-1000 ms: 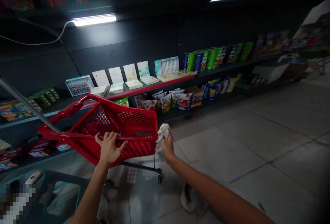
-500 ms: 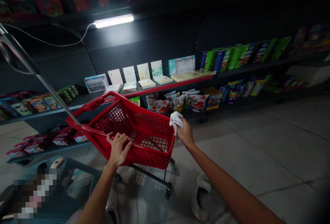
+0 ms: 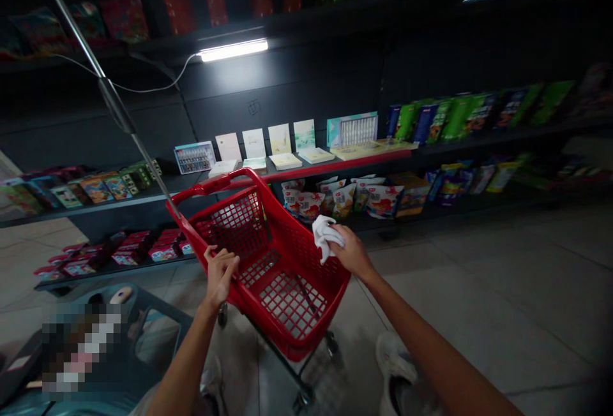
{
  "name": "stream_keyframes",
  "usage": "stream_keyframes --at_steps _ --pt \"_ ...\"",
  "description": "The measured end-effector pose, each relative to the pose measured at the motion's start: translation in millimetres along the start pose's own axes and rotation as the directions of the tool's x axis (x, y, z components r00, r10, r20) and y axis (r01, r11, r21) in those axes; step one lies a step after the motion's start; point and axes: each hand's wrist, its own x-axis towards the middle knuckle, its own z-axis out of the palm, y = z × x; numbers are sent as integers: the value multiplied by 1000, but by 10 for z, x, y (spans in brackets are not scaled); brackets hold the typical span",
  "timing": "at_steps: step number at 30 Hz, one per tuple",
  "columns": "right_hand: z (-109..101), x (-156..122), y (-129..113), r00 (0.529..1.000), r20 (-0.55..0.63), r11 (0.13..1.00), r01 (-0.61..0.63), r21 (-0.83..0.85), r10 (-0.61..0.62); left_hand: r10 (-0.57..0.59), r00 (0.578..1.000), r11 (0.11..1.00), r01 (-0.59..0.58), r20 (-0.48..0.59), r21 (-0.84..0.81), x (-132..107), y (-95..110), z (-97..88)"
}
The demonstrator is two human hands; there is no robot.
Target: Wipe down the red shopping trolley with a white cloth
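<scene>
Left hand (image 3: pixel 220 274) is curled over the cart's (image 3: pixel 230 224) near rim; a white cloth (image 3: pixel 323 235) is bunched in the right hand (image 3: pixel 352 253) at the opposite rim. Since a second ago the cart has been tipped up, so its mesh inside is laid open to the cloth.

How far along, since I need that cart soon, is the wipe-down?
Done: cannot tell; no wiped patch shows in the dim light. In hand: left hand grips the tilted red basket by its near rim; right hand holds a white cloth at the right rim. Left, probably: the inner mesh.
</scene>
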Motion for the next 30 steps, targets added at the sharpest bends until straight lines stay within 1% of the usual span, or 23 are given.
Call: stream_keyframes --at_steps 3,7,9,11,12,14,16,18,20,23,25,27,28,30 --pt "84 -2 -77 996 85 999 27 19 -29 6 1000 1000 -7 24 8 16 -40 -11" --pt "96 7 -211 988 126 995 89 43 -94 73 994 993 -81 81 89 56 -71 -17" --pt "65 -7 -272 983 139 993 118 28 -121 120 990 986 -127 77 106 67 -76 6" --pt "19 -41 -321 981 152 992 123 5 -122 133 990 986 -136 42 93 68 -87 62" --pt "-7 -64 -340 981 156 993 118 -6 -116 108 994 991 -108 12 77 67 -100 105" --pt "-61 -114 -372 981 165 993 112 -23 -107 -10 998 1000 11 -65 8 70 -144 214" --pt "-114 -161 -395 979 176 993 114 -33 -107 -154 980 983 139 -125 -117 88 -216 331" --pt "-163 -198 -416 977 182 992 120 -33 -112 -233 964 949 197 -126 -246 123 -301 421" --pt "-209 -224 -439 975 192 993 117 -27 -110 -250 964 927 211 -93 -310 164 -370 464" --pt "-266 -258 -491 970 224 994 103 -31 -93 -287 955 928 256 -78 -271 209 -372 450" --pt "-282 -279 -530 961 257 993 113 -42 -99 -315 945 931 290 -90 -220 226 -289 414" --pt "-266 -288 -560 953 279 989 137 -56 -116 -319 944 935 299 -86 -189 240 -168 373" --pt "-245 -281 -568 953 275 987 148 -68 -125 -317 945 937 299 -82 -179 247 -109 353" --pt "-184 -222 -568 964 225 980 171 -106 -144 -313 947 939 296 -77 -174 257 -16 318"
